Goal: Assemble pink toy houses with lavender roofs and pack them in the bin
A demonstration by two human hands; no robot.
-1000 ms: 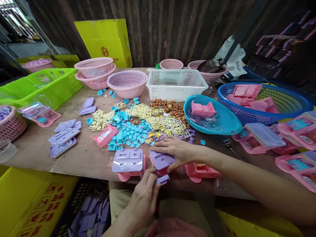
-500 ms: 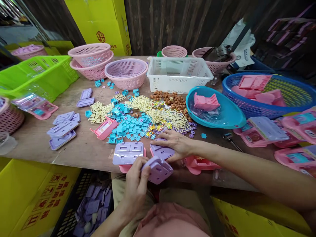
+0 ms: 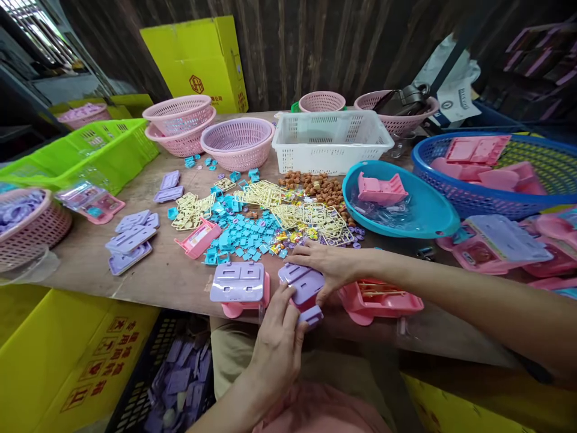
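Observation:
At the table's front edge, my right hand (image 3: 331,267) spans a purple plastic lid (image 3: 303,281), fingers over its far side and thumb at its near side. That lid rests on a pink plastic base, mostly hidden. My left hand (image 3: 276,331) is closed, its fingertips against the near left edge of that lid. A second purple lid (image 3: 312,316), tilted nearly edge-on, is in its grip. To the left stands a pink toy box with a purple lid (image 3: 238,280). A pink base without a lid (image 3: 383,300), with brownish sticks inside, sits right of my hands.
Ahead lie small turquoise parts (image 3: 247,234), cream frames (image 3: 311,216) and brown pieces (image 3: 318,186). Purple lids (image 3: 130,240) are stacked at left. A turquoise basin (image 3: 433,210), a white basket (image 3: 331,157), a blue basket (image 3: 469,192) and a green crate (image 3: 121,159) surround them.
My left hand has moved right and turned, so its purple lid now sits edge-on by the pink base. My right hand stays over the other lid. The view has shifted slightly.

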